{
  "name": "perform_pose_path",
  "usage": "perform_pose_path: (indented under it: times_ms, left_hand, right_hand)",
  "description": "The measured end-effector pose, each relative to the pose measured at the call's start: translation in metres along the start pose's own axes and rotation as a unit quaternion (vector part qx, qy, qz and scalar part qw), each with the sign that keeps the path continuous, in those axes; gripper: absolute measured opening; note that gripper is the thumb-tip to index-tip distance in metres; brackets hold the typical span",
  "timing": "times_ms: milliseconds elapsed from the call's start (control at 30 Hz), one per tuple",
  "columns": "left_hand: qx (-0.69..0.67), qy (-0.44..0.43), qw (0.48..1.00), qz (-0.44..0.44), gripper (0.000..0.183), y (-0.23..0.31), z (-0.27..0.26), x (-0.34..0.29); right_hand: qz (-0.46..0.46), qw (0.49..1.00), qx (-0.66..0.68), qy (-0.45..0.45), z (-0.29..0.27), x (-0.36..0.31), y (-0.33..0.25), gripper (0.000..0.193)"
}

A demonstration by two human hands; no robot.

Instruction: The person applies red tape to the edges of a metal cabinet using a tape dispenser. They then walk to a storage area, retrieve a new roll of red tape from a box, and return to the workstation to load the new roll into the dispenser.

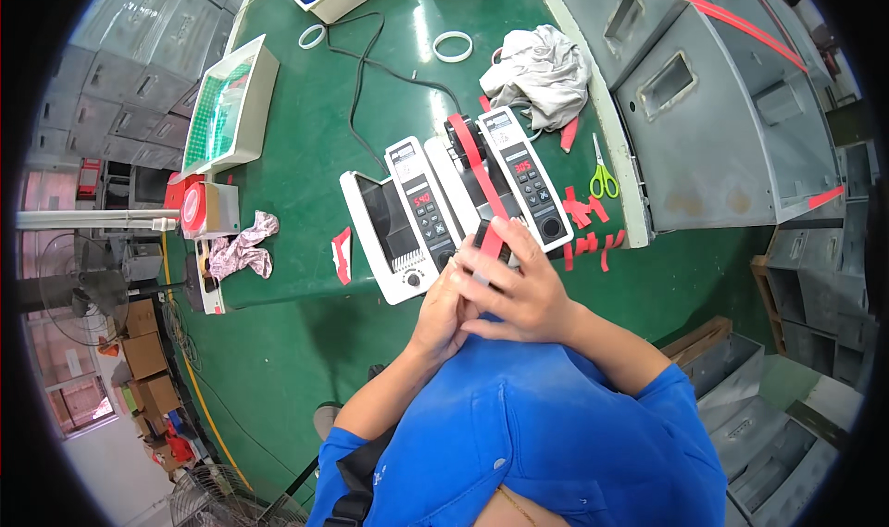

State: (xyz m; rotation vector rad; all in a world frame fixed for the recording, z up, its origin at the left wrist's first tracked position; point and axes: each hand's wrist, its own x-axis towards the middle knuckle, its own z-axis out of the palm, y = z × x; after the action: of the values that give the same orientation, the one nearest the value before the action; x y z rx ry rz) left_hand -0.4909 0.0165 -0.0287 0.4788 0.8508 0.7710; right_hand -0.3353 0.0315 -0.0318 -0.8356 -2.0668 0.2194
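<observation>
Two white tape dispensers with red-lit displays stand side by side on the green table, the left dispenser [352,194] and the right dispenser [528,180]. From the right dispenser a strip of red tape [482,170] runs down toward my fingers. My left hand [443,312] is closed close in front of my body, beside my right hand. With bent fingers my right hand [526,291] covers a small dark piece [488,240] that has red tape on it. Which fingers grip that piece is partly hidden, and its kind cannot be made out.
Cut red tape pieces [583,214] and yellow-green scissors [604,177] lie at the right edge. Behind them are a grey cloth [542,73] and a white ring [453,46]. A white bin [257,110] stands left. Grey metal cabinets [704,119] border the table's right side.
</observation>
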Motion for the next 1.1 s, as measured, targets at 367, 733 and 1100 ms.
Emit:
perform_pose_path:
  times_ms: [367, 733, 1100]
  left_hand:
    - [-0.091, -0.033, 0.994, 0.056, 0.049, -0.004, 0.003, -0.001]
    - [0.154, 0.001, 0.925, 0.347, 0.048, -0.021, -0.001, 0.008]
    - [0.099, -0.034, 0.95, 0.294, 0.046, 0.0, 0.0, 0.012]
  right_hand:
    - [0.032, 0.975, 0.216, 0.047, -0.01, -0.003, 0.006, 0.074]
    - [0.361, 0.869, 0.338, 0.023, -0.015, -0.015, -0.005, 0.059]
    - [0.354, 0.837, 0.407, 0.087, -0.015, -0.016, -0.004, 0.053]
